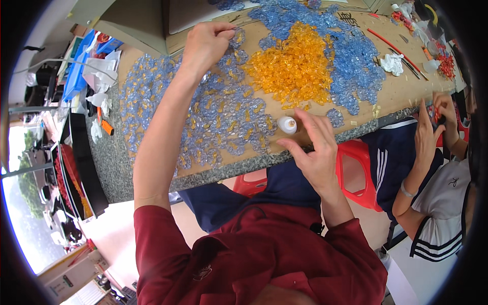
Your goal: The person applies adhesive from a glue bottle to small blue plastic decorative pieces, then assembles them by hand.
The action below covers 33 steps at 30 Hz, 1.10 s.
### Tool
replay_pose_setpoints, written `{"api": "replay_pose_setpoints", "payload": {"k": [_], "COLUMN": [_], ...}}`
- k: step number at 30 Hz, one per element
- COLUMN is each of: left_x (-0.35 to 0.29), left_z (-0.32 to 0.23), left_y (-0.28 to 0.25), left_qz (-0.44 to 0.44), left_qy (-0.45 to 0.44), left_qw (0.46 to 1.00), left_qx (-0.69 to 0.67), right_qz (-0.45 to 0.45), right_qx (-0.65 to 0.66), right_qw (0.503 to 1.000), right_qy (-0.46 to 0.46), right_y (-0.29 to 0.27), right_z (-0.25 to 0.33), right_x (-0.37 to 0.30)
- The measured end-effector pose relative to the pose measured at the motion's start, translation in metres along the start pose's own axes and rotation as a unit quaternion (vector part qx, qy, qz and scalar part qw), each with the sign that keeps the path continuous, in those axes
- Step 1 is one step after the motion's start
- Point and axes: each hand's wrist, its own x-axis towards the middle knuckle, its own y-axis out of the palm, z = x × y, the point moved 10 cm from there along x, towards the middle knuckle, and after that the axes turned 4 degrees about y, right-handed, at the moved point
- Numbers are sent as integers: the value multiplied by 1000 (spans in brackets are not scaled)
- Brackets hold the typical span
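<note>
My left hand (206,44) reaches to the far side of the table, fingers pinched over clear bluish plastic pieces (236,40); what they hold, if anything, is hidden. Beneath that forearm spread many clear blue flower-like pieces with yellow bits in their middles (223,119). Near the front edge my right hand (317,145) is open, thumb and fingers apart beside a small white bottle (287,125). The bottle appears upright, and I see no grip on it. Beyond it lies a heap of small amber-yellow plastic pieces (297,66).
Loose blue pieces (356,71) are piled behind and right of the yellow heap. A crumpled white tissue (391,64) and a red rod (391,47) lie further right. At far right, a co-worker's hands (432,122) handle something small and red. A red stool (358,173) stands below the table edge.
</note>
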Motion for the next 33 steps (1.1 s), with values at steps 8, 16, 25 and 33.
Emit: {"api": "replay_pose_setpoints", "payload": {"k": [8,16,25,33], "left_x": [14,56,57,63], "left_z": [-30,-49,-56,-26], "left_y": [35,52,60,44], "left_qz": [49,-42,-5,71], "left_qy": [114,255,240,86], "left_qw": [959,943,950,993], "left_qx": [253,211,198,-33], "right_qz": [4,-4,-19,-11], "right_qx": [-9,2,5,18], "right_qw": [1000,1000,999,999], "right_qy": [-18,-22,-30,-28], "right_y": [13,18,15,15], "right_z": [-2,-7,-10,-5], "right_x": [2,-1,0,-1]}}
